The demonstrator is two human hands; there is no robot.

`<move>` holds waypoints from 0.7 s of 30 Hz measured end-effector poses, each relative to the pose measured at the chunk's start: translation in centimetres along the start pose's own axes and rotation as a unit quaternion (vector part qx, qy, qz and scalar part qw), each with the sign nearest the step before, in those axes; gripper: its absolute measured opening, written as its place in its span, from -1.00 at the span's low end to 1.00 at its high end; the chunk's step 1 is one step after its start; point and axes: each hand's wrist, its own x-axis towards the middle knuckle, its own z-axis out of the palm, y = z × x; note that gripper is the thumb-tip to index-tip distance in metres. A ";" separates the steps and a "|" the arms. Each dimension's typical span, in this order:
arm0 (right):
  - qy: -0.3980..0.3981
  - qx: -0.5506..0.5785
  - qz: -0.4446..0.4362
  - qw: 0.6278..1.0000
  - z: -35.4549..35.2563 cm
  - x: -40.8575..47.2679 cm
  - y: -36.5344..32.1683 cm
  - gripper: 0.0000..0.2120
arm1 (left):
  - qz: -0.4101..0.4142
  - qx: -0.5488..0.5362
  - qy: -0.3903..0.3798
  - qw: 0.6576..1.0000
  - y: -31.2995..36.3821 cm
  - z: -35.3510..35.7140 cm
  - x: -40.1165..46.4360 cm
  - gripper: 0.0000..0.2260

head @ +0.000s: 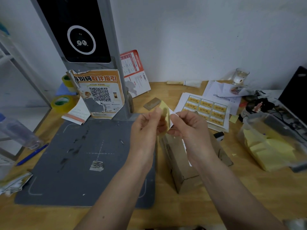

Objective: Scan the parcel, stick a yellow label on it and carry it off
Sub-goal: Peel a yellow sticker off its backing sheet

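Fingers of both hands met over a small yellow label, held up above the desk. The left hand pinched one edge of it between thumb and curled fingers, and the right hand pinched the other side, where a strip of white backing showed. It looked as if the label was being peeled from its backing, though the blur at the fingertips made that hard to confirm.

Directly below the hands, partly hidden by the right forearm, the parcel, a long brown cardboard box, lay on the wooden desk, just beside the right edge of the grey scanner mat. The mat carried a dashed cross and belonged to the tall scanner stand, which bore an orange QR-code poster.

Beyond the hands a sheet of printed yellow labels lay on white papers, and to the right a clear tub of plain yellow slips sat near the desk edge. Rolls of tape and a blue pen lay on the left.

With the box off the mat, scanning appeared finished, and the labelling step was in hand. The next move would call for freeing the sticky face fully, lowering it onto a flat face of the box and pressing it smooth, then gripping the box to carry it away.
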 end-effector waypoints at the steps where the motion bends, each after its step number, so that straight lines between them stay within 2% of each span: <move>1: -0.003 -0.005 -0.004 1.000 0.0 0.0 0.1 -0.89 | 0.004 0.025 -0.001 1.000 0.0 0.1 0.0 -0.81; 4: -0.006 -0.022 -0.015 1.000 0.0 -0.1 0.2 -0.89 | 0.012 0.063 0.020 0.998 -0.1 0.3 0.2 -0.78; 6: -0.002 -0.030 -0.017 0.999 0.0 -0.1 0.3 -0.92 | 0.007 0.058 0.023 0.998 -0.2 0.2 0.4 -0.87; 8: 0.002 -0.022 -0.006 1.000 -0.1 0.0 0.4 -0.93 | -0.005 0.036 0.015 0.999 -0.3 0.0 0.5 -0.89; 14: 0.017 0.069 0.048 0.996 -0.3 0.4 0.6 -0.94 | -0.050 -0.073 0.011 0.996 -0.8 -0.3 1.2 -0.78; 21: 0.022 0.068 0.047 0.996 -0.8 1.0 0.9 -0.90 | -0.077 -0.134 0.016 0.988 -1.0 -0.3 1.8 -0.78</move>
